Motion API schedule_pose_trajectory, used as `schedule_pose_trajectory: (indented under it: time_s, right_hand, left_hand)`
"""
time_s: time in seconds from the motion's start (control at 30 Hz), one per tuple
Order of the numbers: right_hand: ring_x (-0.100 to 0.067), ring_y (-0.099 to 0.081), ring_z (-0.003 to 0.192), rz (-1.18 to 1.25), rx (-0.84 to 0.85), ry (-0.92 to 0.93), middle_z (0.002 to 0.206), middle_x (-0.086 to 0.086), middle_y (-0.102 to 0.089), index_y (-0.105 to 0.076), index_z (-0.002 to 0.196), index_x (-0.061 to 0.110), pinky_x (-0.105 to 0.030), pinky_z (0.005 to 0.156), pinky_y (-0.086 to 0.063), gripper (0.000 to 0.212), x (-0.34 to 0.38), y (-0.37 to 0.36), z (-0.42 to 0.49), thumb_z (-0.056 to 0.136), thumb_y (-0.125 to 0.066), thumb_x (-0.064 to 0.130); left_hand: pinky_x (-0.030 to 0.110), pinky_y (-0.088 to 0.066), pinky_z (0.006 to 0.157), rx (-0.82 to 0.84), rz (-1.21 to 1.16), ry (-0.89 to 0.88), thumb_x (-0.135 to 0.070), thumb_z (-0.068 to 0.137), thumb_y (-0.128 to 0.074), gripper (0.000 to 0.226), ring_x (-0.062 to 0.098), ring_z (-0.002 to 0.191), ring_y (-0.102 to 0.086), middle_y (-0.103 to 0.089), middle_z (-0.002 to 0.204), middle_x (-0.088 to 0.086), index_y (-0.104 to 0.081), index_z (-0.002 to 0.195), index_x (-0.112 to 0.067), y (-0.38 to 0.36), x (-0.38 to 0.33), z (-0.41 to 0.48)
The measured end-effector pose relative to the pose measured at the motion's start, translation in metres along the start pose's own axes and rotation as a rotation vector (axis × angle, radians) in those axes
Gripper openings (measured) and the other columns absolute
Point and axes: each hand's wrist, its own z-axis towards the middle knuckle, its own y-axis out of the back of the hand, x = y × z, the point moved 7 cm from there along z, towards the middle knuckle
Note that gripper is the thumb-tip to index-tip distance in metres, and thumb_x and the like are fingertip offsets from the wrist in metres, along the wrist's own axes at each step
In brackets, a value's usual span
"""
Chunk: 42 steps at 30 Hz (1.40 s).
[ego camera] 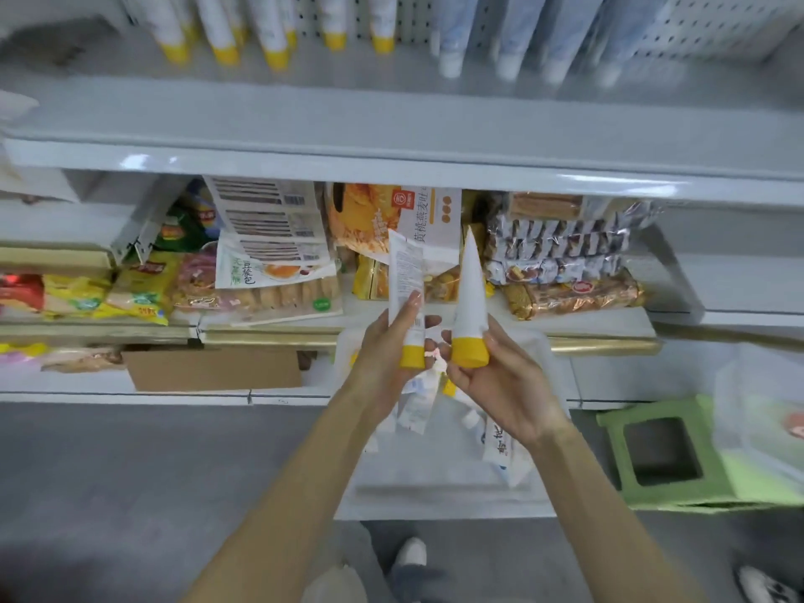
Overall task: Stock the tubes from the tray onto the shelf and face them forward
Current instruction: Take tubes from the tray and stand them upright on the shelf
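Below shelf edge (391,163), left hand (387,354) gripping tube (407,280), right hand (500,380) gripping second tube (469,293)

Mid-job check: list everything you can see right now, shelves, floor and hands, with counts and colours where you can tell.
Yellow-capped tubes: at least five, white, top shelf left, caps down.
White-capped tubes: about four, pale blue, top shelf right; blurred.
Snack packs: many, mixed colours, middle shelf.
Cardboard box: one, brown, lower shelf.
Tray: one, white, below the hands, several tubes left inside.
Stool: one, green, floor right.
Left tube: white, yellow cap, printed side showing.
Right tube: white, yellow cap.
Left hand: holds left tube.
Right hand: holds right tube.
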Motion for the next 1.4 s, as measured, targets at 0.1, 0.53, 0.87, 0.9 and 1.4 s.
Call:
schedule_pose_trajectory:
  time_s: [0.1, 0.53, 0.87, 0.9, 1.4]
  right_hand:
    - [-0.026, -0.060, 0.087, 0.059, 0.102, -0.031, 0.111, -0.019, -0.059, -0.043, 0.136, 0.009, -0.027, 0.072, -0.051, 0.057, 0.017, -0.023, 0.005, 0.085, -0.067, 0.016]
    - [-0.009, -0.045, 0.057, 0.182, 0.240, -0.086, 0.077, -0.008, -0.052, -0.042, 0.128, 0.008, -0.017, 0.051, -0.038, 0.068, 0.030, -0.112, 0.058, 0.074, -0.077, 0.028]
    - [-0.013, -0.052, 0.063, 0.123, 0.109, 0.061, 0.088, -0.014, -0.058, -0.049, 0.125, 0.001, -0.022, 0.059, -0.049, 0.079, 0.037, -0.144, 0.124, 0.057, -0.089, 0.008]
    - [-0.012, -0.052, 0.062, 0.117, 0.106, 0.054, 0.087, -0.014, -0.058, -0.049, 0.126, 0.000, -0.022, 0.059, -0.049, 0.079, 0.037, -0.148, 0.132, 0.058, -0.088, 0.011]
    - [0.001, -0.066, 0.088, -0.638, -0.139, 0.199, 0.094, 0.015, -0.072, -0.062, 0.109, 0.022, -0.015, 0.074, -0.049, 0.022, 0.060, -0.183, 0.236, 0.096, -0.046, 0.029]
  left_hand:
    - [0.024, -0.046, 0.052, 0.020, 0.071, -0.089, -0.043, 0.089, -0.057, 0.033, 0.010, 0.058, -0.055, -0.069, 0.089, 0.002, -0.061, 0.114, -0.021, -0.008, -0.030, -0.010]
    - [0.022, -0.046, 0.048, -0.013, -0.069, -0.257, -0.039, 0.092, -0.056, 0.035, 0.012, 0.053, -0.053, -0.061, 0.078, 0.003, -0.061, 0.110, -0.010, 0.013, -0.116, -0.029]
    - [0.024, -0.043, 0.053, -0.015, -0.090, -0.298, -0.041, 0.091, -0.054, 0.032, 0.013, 0.054, -0.050, -0.058, 0.068, 0.002, -0.073, 0.074, -0.023, 0.059, -0.191, 0.002]
    - [0.025, -0.041, 0.055, -0.017, -0.089, -0.302, -0.042, 0.092, -0.054, 0.031, 0.013, 0.054, -0.050, -0.058, 0.066, 0.001, -0.073, 0.076, -0.023, 0.062, -0.200, 0.008]
    - [0.022, -0.051, 0.051, -0.094, 0.187, -0.478, -0.036, 0.094, -0.055, 0.016, 0.007, 0.051, -0.057, -0.062, 0.083, 0.000, -0.057, 0.104, -0.024, 0.114, -0.307, 0.097]
